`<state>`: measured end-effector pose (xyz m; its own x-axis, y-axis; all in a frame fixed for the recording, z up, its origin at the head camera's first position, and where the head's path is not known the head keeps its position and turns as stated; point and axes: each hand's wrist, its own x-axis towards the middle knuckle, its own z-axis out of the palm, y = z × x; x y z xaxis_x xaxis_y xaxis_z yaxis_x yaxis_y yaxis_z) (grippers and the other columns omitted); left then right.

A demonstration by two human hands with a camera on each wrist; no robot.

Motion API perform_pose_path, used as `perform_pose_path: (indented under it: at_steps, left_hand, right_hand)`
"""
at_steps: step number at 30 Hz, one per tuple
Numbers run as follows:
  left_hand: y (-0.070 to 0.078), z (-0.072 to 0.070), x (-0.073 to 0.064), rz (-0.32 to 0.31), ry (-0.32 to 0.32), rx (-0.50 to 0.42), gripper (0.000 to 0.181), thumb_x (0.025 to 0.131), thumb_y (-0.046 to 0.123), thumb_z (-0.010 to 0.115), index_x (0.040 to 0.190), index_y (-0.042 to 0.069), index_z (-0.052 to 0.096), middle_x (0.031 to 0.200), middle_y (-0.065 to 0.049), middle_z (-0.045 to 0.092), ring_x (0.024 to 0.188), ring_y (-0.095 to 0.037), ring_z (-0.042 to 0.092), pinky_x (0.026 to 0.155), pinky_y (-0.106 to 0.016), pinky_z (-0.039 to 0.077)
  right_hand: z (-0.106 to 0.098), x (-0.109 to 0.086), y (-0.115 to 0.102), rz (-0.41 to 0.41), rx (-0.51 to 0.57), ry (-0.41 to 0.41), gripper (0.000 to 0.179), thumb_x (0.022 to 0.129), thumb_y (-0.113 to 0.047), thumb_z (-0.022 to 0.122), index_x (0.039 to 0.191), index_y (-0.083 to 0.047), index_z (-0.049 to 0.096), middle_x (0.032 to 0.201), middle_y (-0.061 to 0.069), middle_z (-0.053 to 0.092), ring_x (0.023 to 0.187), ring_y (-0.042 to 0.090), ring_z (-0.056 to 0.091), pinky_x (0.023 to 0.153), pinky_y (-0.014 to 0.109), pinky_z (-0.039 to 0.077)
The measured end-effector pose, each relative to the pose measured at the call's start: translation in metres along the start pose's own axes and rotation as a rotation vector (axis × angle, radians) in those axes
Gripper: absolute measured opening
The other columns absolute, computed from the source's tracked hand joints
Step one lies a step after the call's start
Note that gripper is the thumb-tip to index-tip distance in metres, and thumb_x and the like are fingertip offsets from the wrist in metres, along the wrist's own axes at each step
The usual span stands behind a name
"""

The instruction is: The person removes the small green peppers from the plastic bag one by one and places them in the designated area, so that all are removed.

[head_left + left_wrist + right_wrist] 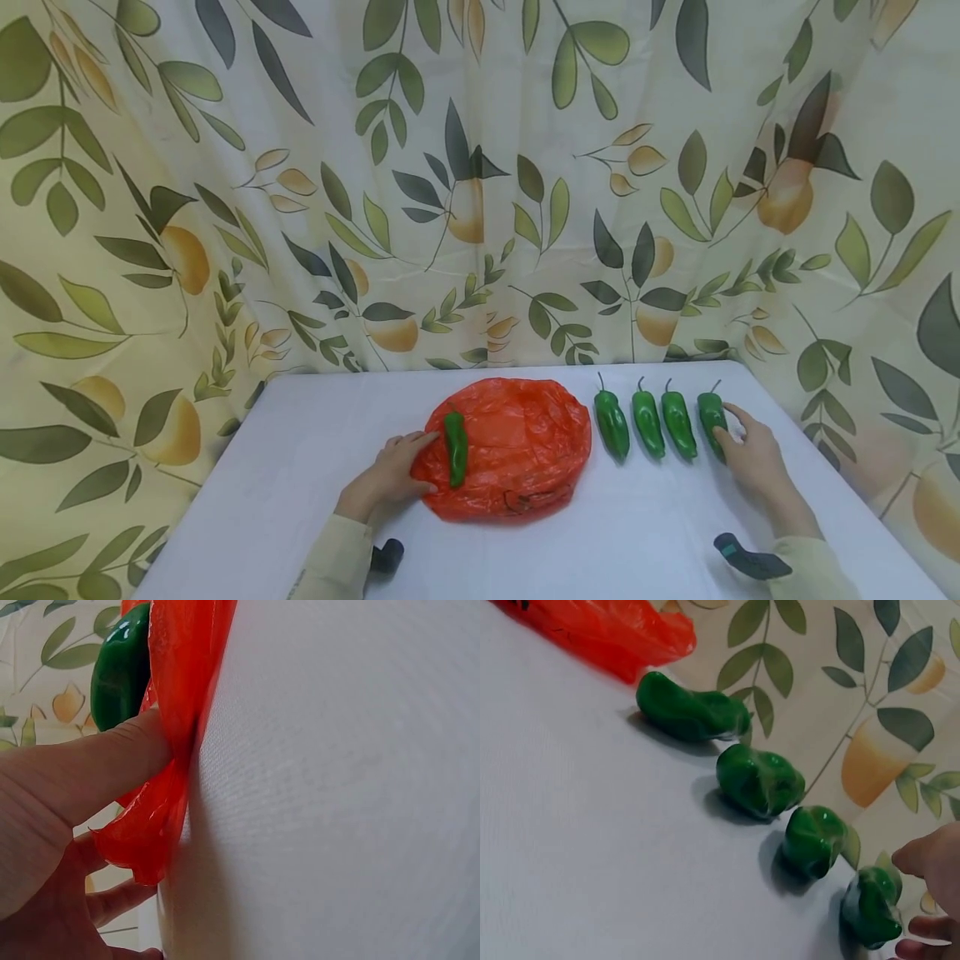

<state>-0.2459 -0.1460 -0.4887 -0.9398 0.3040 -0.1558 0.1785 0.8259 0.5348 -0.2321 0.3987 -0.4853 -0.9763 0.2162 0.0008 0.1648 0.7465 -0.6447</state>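
Note:
A red plastic bag lies spread on the white table, with one green pepper on its left part. My left hand is at the bag's left edge, thumb and fingers spread apart. In the left wrist view the thumb touches the red plastic just below that pepper. Several more green peppers stand in a row right of the bag. Beside the rightmost pepper is my right hand, thumb and forefinger parted around its right side. The right wrist view shows the fingertips right by this pepper.
The row's other peppers are the one nearest the bag and two between. A leaf-and-fruit patterned curtain hangs behind the table. Dark straps show at both wrists.

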Motion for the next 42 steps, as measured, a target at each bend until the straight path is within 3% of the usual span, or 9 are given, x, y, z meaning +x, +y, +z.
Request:
perform_pose_path:
  at_steps: [6, 15, 18, 25, 29, 35, 42]
  left_hand:
    - [0.001, 0.0, 0.0, -0.004, 0.004, -0.003, 0.082, 0.082, 0.027, 0.085, 0.153, 0.022, 0.045, 0.156, -0.011, 0.045, 0.144, -0.04, 0.035, 0.103, -0.066, 0.049]
    - [0.001, 0.0, -0.001, 0.031, 0.01, 0.001, 0.081, 0.083, 0.026, 0.084, 0.153, 0.018, 0.045, 0.155, -0.013, 0.046, 0.143, -0.041, 0.036, 0.106, -0.067, 0.046]
    - [0.001, 0.0, -0.001, 0.026, 0.013, 0.0, 0.081, 0.083, 0.025, 0.084, 0.153, 0.018, 0.045, 0.155, -0.013, 0.046, 0.143, -0.042, 0.036, 0.105, -0.068, 0.046]
    - [-0.001, 0.0, -0.002, 0.009, 0.004, -0.008, 0.081, 0.082, 0.026, 0.084, 0.153, 0.02, 0.045, 0.156, -0.012, 0.045, 0.143, -0.04, 0.036, 0.104, -0.067, 0.047]
    - [0.0, -0.001, -0.002, 0.012, 0.005, -0.011, 0.081, 0.082, 0.026, 0.084, 0.153, 0.02, 0.045, 0.156, -0.011, 0.045, 0.143, -0.039, 0.036, 0.106, -0.067, 0.046]
    - [0.0, -0.001, -0.002, 0.015, 0.007, -0.012, 0.081, 0.082, 0.025, 0.084, 0.153, 0.02, 0.046, 0.155, -0.012, 0.045, 0.142, -0.039, 0.036, 0.105, -0.066, 0.046]
    - [0.0, 0.0, -0.002, 0.008, 0.005, -0.015, 0.08, 0.082, 0.025, 0.084, 0.152, 0.021, 0.046, 0.155, -0.011, 0.046, 0.142, -0.038, 0.036, 0.105, -0.066, 0.046]
  right_hand:
    - [-0.003, 0.0, -0.008, -0.063, -0.005, 0.106, 0.058, 0.107, -0.025, 0.042, 0.151, 0.011, 0.029, 0.148, 0.048, 0.028, 0.125, 0.07, 0.037, 0.103, 0.077, 0.035]
    - [-0.005, -0.008, -0.037, -0.171, -0.007, 0.184, 0.051, 0.106, -0.019, 0.046, 0.146, 0.012, 0.038, 0.142, 0.047, 0.037, 0.12, 0.067, 0.043, 0.096, 0.076, 0.04]
    - [-0.003, -0.011, -0.048, -0.206, 0.008, 0.178, 0.049, 0.105, -0.017, 0.048, 0.144, 0.012, 0.041, 0.141, 0.045, 0.04, 0.119, 0.065, 0.046, 0.093, 0.074, 0.042]
    - [0.007, -0.02, -0.074, -0.223, 0.0, 0.094, 0.051, 0.106, -0.02, 0.048, 0.147, 0.009, 0.039, 0.145, 0.044, 0.036, 0.124, 0.062, 0.044, 0.101, 0.075, 0.039]
    - [0.013, -0.024, -0.084, -0.263, -0.013, 0.098, 0.051, 0.106, -0.02, 0.05, 0.147, 0.008, 0.04, 0.145, 0.041, 0.039, 0.124, 0.06, 0.045, 0.1, 0.074, 0.041]
    - [0.021, -0.032, -0.098, -0.261, -0.011, 0.055, 0.052, 0.106, -0.024, 0.051, 0.149, 0.004, 0.039, 0.148, 0.038, 0.038, 0.127, 0.056, 0.044, 0.101, 0.073, 0.041]
    - [0.032, -0.037, -0.107, -0.322, 0.019, 0.041, 0.051, 0.103, -0.018, 0.057, 0.146, 0.005, 0.043, 0.148, 0.035, 0.042, 0.138, 0.056, 0.037, 0.111, 0.073, 0.033]
